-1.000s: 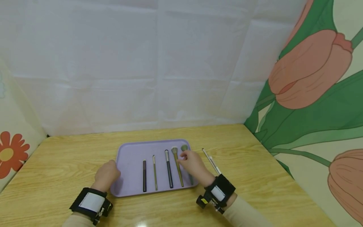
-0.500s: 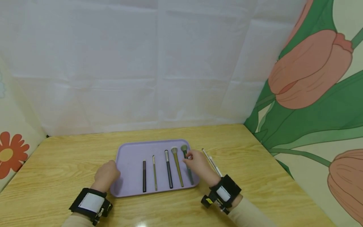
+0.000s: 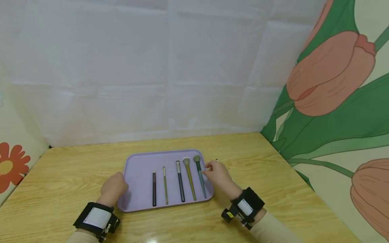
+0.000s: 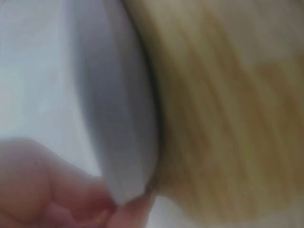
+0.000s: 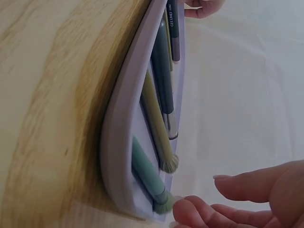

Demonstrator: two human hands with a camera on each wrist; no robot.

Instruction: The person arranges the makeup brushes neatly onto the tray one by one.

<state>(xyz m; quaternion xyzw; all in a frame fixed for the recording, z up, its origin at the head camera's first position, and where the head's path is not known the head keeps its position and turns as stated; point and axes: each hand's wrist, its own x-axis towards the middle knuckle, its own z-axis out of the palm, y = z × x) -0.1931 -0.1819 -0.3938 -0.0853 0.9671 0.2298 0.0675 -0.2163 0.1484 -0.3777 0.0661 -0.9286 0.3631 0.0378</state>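
Observation:
My left hand [image 3: 114,186] grips the left edge of a light purple tray [image 3: 138,158]; the left wrist view shows thumb and fingers pinching its rim. Several makeup brushes lie side by side in the tray: a dark one [image 3: 154,189], a thin one with an olive handle [image 3: 165,185], a dark-handled one [image 3: 181,184], an olive-handled one [image 3: 190,180] and a green one [image 3: 201,179] at the right. Over the tray's right rim hovers my right hand [image 3: 219,175], beside the green brush. Its thumb and fingers [image 5: 194,213] are apart, with nothing between them.
A wooden table [image 3: 76,168] carries the tray. White brushes lie right of the tray, mostly hidden behind my right hand. A white sheet [image 3: 152,84] hangs at the back, and a flower-patterned cloth [image 3: 322,135] stands on the right.
My right hand has moved rightward, from over the green brush to the tray's right rim. The green brush is uncovered; the white brushes are now mostly hidden. The left hand has stayed in place.

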